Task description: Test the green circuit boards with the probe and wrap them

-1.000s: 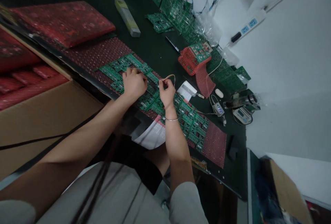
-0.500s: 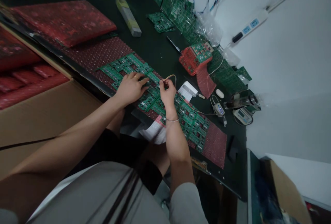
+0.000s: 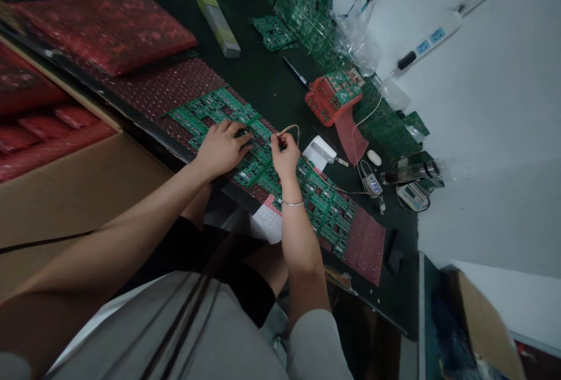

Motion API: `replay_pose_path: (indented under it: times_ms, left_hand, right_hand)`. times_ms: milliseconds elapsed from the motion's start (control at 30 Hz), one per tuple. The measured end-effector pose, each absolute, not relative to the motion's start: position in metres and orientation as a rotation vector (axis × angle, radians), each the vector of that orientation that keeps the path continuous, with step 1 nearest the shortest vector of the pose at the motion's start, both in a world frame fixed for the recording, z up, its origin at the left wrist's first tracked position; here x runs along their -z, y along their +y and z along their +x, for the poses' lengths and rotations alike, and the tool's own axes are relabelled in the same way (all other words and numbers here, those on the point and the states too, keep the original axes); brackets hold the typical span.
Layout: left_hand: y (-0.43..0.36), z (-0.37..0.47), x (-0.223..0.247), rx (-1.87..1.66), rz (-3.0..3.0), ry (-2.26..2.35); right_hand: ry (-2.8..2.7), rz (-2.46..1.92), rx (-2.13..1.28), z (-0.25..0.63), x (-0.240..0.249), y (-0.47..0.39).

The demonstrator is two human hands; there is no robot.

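Left hand: yours lies released, palm down on the boards, fingers spread
Right hand: you pinch the wire between thumb and fingertips, over the boards
Wire path: loops beside your right fingers, then runs toward the meter
Boards' place: on red wrap along your table edge
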State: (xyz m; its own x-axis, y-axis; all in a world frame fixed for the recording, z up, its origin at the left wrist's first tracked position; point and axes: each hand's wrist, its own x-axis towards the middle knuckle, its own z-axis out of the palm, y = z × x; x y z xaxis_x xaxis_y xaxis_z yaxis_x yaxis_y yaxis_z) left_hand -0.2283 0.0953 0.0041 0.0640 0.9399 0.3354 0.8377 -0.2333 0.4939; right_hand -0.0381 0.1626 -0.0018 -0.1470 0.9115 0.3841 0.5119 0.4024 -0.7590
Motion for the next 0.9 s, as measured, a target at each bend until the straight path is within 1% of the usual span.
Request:
replay_pose_path:
  times_ms: [300,567,767,900]
  left_hand:
    - [0.094,-0.228,-0.003,-0.850,2.203,1.839]
    - [0.094,-0.221,-0.012,-0.770,2.306,1.836]
    - [0.098,-0.240,-0.009,-0.859,2.250,1.758]
    - [0.095,-0.240,-0.009,-0.746,2.316,1.764]
  right_hand:
    - [-1.810,-1.239,-0.574,-0.038,0.003,0.162]
    - [-1.801,-1.248,-0.550,-0.038,0.004,0.162]
    - [-1.780,-1.248,-0.545,-0.037,0.004,0.162]
    - [-1.740,-1.233,-0.574,-0.036,0.003,0.161]
